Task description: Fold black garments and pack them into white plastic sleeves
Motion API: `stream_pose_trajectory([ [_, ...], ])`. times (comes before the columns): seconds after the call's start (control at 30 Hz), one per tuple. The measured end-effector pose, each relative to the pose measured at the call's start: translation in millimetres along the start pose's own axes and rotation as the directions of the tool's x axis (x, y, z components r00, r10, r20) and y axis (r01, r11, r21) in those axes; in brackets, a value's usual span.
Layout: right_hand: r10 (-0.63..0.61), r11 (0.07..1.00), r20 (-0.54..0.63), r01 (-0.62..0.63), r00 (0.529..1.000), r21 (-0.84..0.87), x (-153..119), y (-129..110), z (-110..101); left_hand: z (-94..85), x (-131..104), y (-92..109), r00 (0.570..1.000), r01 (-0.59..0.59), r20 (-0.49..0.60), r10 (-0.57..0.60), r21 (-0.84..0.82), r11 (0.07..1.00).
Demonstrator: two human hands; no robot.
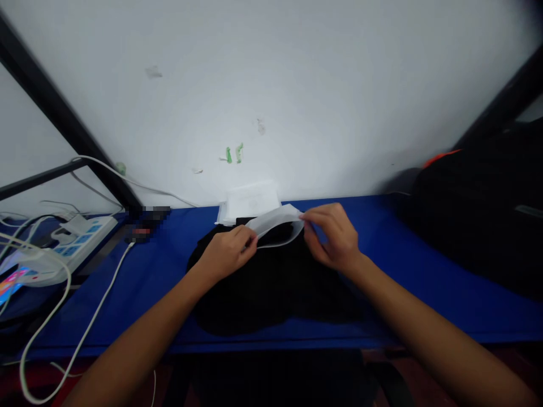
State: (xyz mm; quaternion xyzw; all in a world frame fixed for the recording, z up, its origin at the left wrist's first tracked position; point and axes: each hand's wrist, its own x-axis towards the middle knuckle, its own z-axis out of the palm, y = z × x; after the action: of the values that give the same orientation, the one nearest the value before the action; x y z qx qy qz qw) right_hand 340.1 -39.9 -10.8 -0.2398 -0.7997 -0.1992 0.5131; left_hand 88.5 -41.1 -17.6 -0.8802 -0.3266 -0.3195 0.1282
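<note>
A thin, white, slightly see-through bag (280, 217) is stretched between my hands, its mouth gaping toward me. My left hand (231, 249) pinches its left end, the fingers curled and the thumb pressed in. At the right end, my right hand (335, 234) grips the rim between thumb and fingertips. Beneath both hands lies a dark cloth (271, 294), bunched on the blue table (148, 294). Just behind the bag, a stack of flat white sheets or bags (252, 200) rests against the wall. A small black object beside the stack is mostly hidden.
On the left are a white power strip (91, 237) with plugs, a lit phone screen (12, 285) and a looping white cable (106, 297). The cable runs to a dark device (146, 226). A large black bag (479, 220) occupies the right side. A wall (318, 102) borders the table's back.
</note>
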Motion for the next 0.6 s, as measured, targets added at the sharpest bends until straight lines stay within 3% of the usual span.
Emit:
stream_pose_trajectory([
  [0.1, -0.174, 0.982, 0.239, 0.152, 0.955, 0.107, 4, -19, 2, 2.7, -1, 8, 1.000, -0.009, -0.001, 0.009, 0.051, 0.999],
  [0.17, -0.191, 0.981, 0.396, 0.157, 0.898, 0.117, 3, -30, 8, 2.9, -1, 12, 1.000, -0.015, -0.003, 0.015, 0.083, 0.996],
  [0.23, -0.163, 0.987, 0.481, 0.148, 0.861, 0.071, 0, -35, 17, 2.4, -1, 15, 1.000, -0.015, -0.010, 0.016, 0.117, 0.993],
  [0.33, -0.118, 0.990, 0.540, 0.144, 0.833, -0.006, -5, -37, 26, 1.8, 0, 17, 1.000, -0.017, -0.013, 0.019, 0.148, 0.989],
  [0.6, 0.058, 0.938, 0.578, 0.153, 0.814, -0.310, -6, -40, 28, 7.0, -2, 19, 0.999, -0.041, -0.007, 0.043, 0.158, 0.987],
])
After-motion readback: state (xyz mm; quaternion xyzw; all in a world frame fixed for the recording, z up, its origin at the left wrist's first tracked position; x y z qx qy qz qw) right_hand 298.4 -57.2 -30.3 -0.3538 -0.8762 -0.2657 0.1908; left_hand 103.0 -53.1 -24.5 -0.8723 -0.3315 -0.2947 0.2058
